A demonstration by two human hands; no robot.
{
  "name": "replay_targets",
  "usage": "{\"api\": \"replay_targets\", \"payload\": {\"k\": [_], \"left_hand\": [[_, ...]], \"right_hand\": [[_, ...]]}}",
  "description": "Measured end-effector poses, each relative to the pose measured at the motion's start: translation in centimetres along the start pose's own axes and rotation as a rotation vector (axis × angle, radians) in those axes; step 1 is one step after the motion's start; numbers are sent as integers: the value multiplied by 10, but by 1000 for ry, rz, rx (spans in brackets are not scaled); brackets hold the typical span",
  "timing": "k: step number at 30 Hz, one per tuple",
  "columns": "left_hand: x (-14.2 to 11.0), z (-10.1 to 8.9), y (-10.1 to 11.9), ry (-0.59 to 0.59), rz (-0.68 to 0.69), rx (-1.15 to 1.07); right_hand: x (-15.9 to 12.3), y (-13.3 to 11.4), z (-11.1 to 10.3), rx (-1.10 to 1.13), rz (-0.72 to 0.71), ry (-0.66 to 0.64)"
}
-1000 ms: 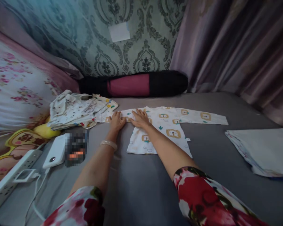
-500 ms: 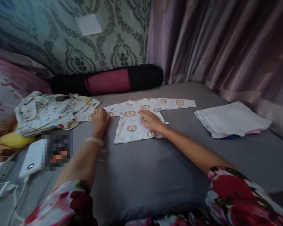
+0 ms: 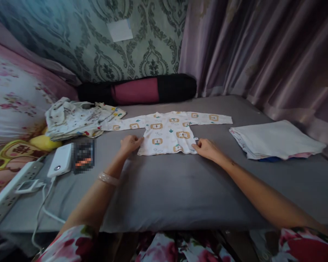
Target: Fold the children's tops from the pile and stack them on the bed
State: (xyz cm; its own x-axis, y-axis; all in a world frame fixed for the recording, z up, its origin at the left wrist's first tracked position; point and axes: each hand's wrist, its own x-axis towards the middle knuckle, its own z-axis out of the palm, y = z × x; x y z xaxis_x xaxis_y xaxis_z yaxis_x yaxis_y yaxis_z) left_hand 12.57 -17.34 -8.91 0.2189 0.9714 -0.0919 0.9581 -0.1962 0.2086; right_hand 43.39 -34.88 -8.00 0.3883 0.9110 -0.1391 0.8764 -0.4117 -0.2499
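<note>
A small white long-sleeved shirt [image 3: 168, 133] printed with orange lion faces and green leaves lies flat, sleeves spread to both sides. Its hem faces me. My left hand [image 3: 131, 143] pinches the shirt's left side edge just above the hem, fingers closed. At the opposite edge, close to a little white tag, my right hand [image 3: 205, 148] grips the lower right corner between thumb and fingers. The left cuff reaches a heap of printed baby clothes [image 3: 73, 118].
A folded stack of white cloth [image 3: 278, 140] lies on the grey sheet [image 3: 175, 193] at right. Left are a white power bank [image 3: 60, 160], a power strip [image 3: 16, 189] with cables, and a yellow cushion [image 3: 15, 156]. A black-and-maroon bag [image 3: 136, 90] lies along the wall.
My left hand has left the left sleeve for the shirt's side edge. My right hand has slid from the shirt's front to its lower right corner. The view has shifted left.
</note>
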Motion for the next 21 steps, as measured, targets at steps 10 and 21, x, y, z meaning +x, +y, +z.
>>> {"api": "replay_targets", "payload": {"k": [10,21], "left_hand": [[-46,-5,15,-113,13,-162],[-39,-2,-12,-78,-25,-355]], "right_hand": [[5,2,6,72,-15,19],[11,17,5,107,-23,42]]}}
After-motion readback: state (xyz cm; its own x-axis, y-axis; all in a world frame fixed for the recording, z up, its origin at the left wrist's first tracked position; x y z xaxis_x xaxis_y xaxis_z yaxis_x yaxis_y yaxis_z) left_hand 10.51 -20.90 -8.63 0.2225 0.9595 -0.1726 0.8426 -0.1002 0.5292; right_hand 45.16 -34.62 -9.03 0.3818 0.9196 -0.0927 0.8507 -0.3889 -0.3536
